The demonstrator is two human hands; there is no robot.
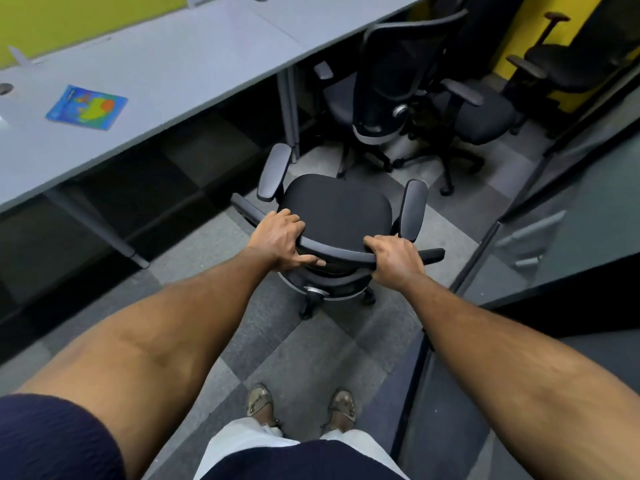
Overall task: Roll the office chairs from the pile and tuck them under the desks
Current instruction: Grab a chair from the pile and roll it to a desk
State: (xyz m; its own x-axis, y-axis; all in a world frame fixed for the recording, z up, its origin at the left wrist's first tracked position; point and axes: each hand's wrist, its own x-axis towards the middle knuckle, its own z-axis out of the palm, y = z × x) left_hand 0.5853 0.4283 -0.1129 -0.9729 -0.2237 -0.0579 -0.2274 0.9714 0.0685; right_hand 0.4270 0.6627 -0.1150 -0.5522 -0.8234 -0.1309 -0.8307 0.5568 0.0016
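Note:
A black office chair with grey armrests stands on the carpet in front of me, its seat facing away. My left hand grips the left end of the backrest's top rail. My right hand grips the same rail near its right end. The grey desk runs along the left, its edge just left of the chair's left armrest. Further back, several more black chairs crowd together beside the desk's leg.
A colourful booklet lies on the desk. A desk leg stands just beyond the held chair. A dark partition with a glass panel closes in the right side. Grey checkered carpet stretches between me and the chair.

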